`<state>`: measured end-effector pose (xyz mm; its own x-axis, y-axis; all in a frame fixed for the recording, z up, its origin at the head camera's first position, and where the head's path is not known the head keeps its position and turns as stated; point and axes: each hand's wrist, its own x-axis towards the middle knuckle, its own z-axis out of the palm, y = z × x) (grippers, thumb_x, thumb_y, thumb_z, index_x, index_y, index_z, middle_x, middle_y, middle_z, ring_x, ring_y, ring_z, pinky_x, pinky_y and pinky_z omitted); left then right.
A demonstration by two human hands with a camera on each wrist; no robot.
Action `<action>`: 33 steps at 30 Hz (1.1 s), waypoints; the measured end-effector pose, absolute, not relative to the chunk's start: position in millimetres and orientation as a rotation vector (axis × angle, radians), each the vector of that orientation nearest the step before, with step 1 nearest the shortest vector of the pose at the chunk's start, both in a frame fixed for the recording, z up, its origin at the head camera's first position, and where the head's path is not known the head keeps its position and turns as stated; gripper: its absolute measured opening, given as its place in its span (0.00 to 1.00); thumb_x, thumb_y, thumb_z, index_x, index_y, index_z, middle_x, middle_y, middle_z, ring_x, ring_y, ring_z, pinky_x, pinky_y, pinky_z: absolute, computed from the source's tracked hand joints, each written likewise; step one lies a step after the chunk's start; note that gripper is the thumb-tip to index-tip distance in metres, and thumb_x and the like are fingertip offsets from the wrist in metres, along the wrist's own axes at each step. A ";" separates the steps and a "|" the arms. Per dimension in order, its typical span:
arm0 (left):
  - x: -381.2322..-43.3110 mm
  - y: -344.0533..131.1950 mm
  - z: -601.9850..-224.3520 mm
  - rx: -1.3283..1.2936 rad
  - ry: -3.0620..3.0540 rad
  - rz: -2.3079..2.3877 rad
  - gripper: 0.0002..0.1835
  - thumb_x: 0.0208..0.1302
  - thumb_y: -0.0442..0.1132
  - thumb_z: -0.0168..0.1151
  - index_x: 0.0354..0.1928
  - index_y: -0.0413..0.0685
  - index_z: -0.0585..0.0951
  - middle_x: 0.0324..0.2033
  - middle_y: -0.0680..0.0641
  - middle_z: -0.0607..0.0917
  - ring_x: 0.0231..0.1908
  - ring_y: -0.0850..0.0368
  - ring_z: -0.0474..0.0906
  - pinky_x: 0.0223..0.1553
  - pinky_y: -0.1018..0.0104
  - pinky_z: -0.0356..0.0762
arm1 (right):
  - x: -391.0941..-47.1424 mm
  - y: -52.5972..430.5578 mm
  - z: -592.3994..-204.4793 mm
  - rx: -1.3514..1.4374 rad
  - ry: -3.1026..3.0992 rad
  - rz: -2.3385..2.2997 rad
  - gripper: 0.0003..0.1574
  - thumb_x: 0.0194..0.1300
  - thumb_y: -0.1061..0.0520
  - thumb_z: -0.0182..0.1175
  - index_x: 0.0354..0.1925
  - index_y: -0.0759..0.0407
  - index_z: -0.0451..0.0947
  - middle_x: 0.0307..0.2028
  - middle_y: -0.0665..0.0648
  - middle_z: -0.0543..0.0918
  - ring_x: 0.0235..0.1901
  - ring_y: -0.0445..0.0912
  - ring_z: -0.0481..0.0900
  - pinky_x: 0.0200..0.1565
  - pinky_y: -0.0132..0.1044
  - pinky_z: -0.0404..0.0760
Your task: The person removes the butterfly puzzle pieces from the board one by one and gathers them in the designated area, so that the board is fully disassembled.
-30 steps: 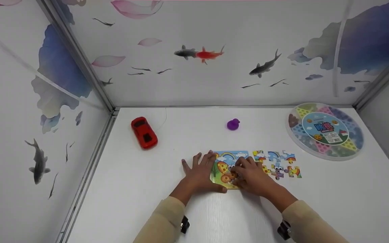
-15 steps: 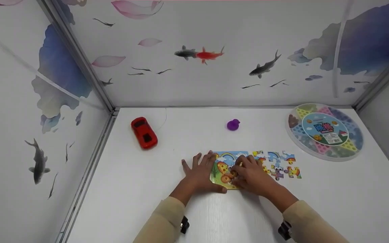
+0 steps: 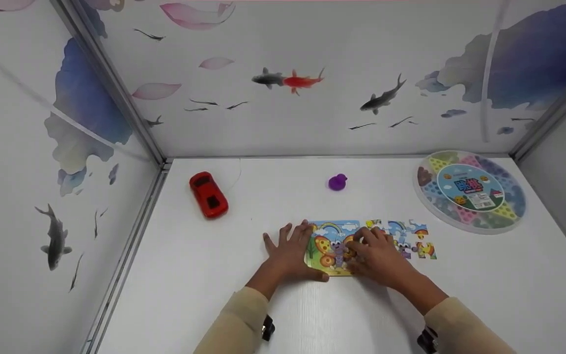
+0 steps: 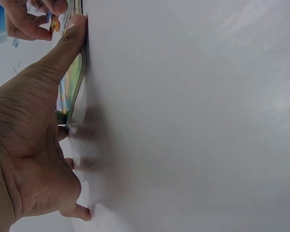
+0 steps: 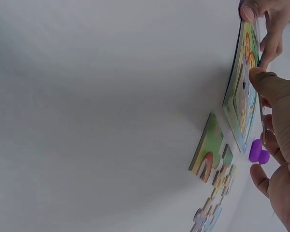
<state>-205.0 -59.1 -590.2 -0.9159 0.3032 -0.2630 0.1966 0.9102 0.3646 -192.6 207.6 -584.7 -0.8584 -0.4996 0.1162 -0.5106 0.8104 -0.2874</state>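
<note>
A cartoon jigsaw puzzle board point(image 3: 344, 226) with a butterfly picture lies flat on the white table. My left hand point(image 3: 288, 256) spreads out at its left side, fingers along that edge and thumb at the bottom edge. Over the board's right part, my right hand point(image 3: 380, 256) pinches a small puzzle piece between thumb and fingers. An orange part of that puzzle piece point(image 4: 55, 23) shows in the left wrist view; its thin edge shows in the right wrist view. Several loose puzzle pieces point(image 3: 426, 250) lie to the right of the board, some behind my right hand.
A red toy car point(image 3: 209, 195) stands at the back left. Behind the board sits a small purple duck-like toy point(image 3: 337, 182). The round Chinese checkers box point(image 3: 470, 191) lies at the back right. Printed wall panels point(image 3: 283, 128) enclose the table.
My right hand has shifted a little to the right across the board, uncovering the butterfly's face and body. My left hand stays in place.
</note>
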 end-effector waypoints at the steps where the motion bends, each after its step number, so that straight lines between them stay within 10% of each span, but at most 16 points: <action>1: -204.9 -59.4 -590.5 0.371 2.759 0.480 0.72 0.50 0.78 0.79 0.91 0.60 0.53 0.91 0.55 0.52 0.89 0.40 0.44 0.79 0.12 0.39 | -191.4 210.5 -584.5 0.821 -2.952 0.468 0.25 0.69 0.48 0.79 0.62 0.49 0.88 0.57 0.54 0.80 0.59 0.55 0.74 0.62 0.65 0.76; 33: -201.6 -61.5 -588.2 0.461 2.751 0.548 0.73 0.53 0.75 0.80 0.91 0.49 0.51 0.91 0.47 0.49 0.91 0.39 0.38 0.86 0.26 0.37 | -137.9 312.4 -592.5 0.544 -3.003 0.544 0.15 0.66 0.50 0.81 0.51 0.40 0.93 0.53 0.48 0.83 0.55 0.51 0.78 0.57 0.66 0.78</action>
<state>-201.6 -61.5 -588.2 -0.9040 0.3640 -0.2243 0.2503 0.8759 0.4125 -137.9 312.4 -592.5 -0.9375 -0.3328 0.1014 -0.3472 0.8769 -0.3325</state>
